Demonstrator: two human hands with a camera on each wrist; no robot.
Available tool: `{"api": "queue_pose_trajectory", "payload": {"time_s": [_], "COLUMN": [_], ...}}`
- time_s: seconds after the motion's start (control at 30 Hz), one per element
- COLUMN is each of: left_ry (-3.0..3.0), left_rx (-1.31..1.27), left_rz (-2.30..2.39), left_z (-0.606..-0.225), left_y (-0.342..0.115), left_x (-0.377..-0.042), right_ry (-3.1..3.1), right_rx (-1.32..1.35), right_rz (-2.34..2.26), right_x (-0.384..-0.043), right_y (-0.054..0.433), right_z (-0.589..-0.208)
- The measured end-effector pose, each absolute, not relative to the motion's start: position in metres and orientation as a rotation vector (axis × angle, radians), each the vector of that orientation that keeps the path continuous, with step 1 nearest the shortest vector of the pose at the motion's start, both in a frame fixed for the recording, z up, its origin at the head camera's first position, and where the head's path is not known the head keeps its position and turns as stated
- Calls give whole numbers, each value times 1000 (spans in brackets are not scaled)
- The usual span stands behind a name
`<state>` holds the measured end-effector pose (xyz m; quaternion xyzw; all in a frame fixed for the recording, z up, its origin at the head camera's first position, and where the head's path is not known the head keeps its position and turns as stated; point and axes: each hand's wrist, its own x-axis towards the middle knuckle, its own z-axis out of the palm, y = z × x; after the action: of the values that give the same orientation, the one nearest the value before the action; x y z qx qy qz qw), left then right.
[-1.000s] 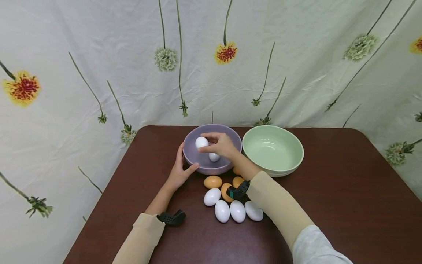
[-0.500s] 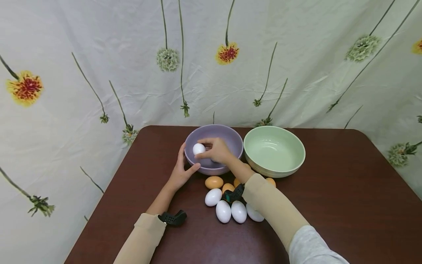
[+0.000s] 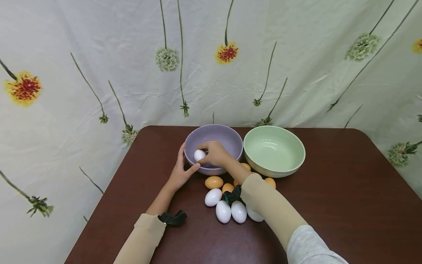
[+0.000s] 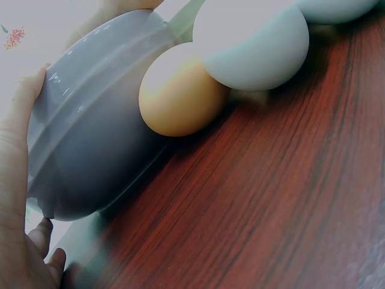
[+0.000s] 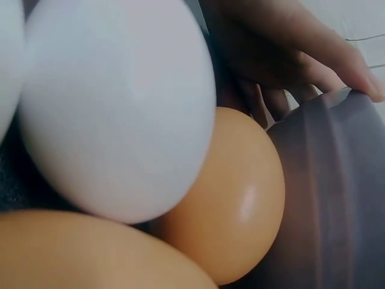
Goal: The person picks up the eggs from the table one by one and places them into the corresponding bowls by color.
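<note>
Over the inside of a purple bowl [image 3: 227, 139], my right hand [image 3: 215, 153] pinches a white egg [image 3: 199, 155] between thumb and fingers, near the bowl's front left wall. The hand covers part of the bowl's inside. My left hand [image 3: 179, 175] grips the same bowl from the left. Its thumb lies at the near rim, and the fingers go round the outer side. In the left wrist view, fingertips reach the base of the bowl [image 4: 102, 132]. A brown egg [image 3: 214, 182] lies just in front of the bowl, with a white egg [image 3: 213, 197] nearer.
A green bowl [image 3: 273, 150] stands right of the purple one. Several brown and white eggs [image 3: 223, 212] lie on the dark wooden table [image 3: 343, 190], partly under my right forearm. Behind the table hangs a flowered cloth [image 3: 296, 55].
My right hand has moved lower and nearer with its white egg. A second white egg, seen inside the purple bowl a second ago, is now hidden. My left hand keeps its grip.
</note>
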<state>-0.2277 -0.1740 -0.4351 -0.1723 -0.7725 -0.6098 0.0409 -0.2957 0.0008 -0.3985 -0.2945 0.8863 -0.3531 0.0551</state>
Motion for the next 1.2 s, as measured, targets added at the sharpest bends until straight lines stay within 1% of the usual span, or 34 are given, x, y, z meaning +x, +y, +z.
{"api": "queue_pose_trajectory", "payload": {"time_s": [0.27,0.63,0.97,1.2], "left_ry": [-2359,-2363,-2351,-2359], "left_rx": [-548,-538,-553,-549], "left_rz": [-1856,-1845,-1844,-1850], "left_z": [-437,-436,-437,-435], "left_y": [-174,-174,-174,-173], "left_x": [-228,-226,-227,-226], "right_ry": [2695,2685,2673,2643], "right_rx": [-968,-961,-948,-892], "right_rz": [-980,-806,-796,-888], "right_x": [-295,-294,-296,-295], "right_y": [0,-3,-4,-2], "right_z": [-401,-400,-400,-399]}}
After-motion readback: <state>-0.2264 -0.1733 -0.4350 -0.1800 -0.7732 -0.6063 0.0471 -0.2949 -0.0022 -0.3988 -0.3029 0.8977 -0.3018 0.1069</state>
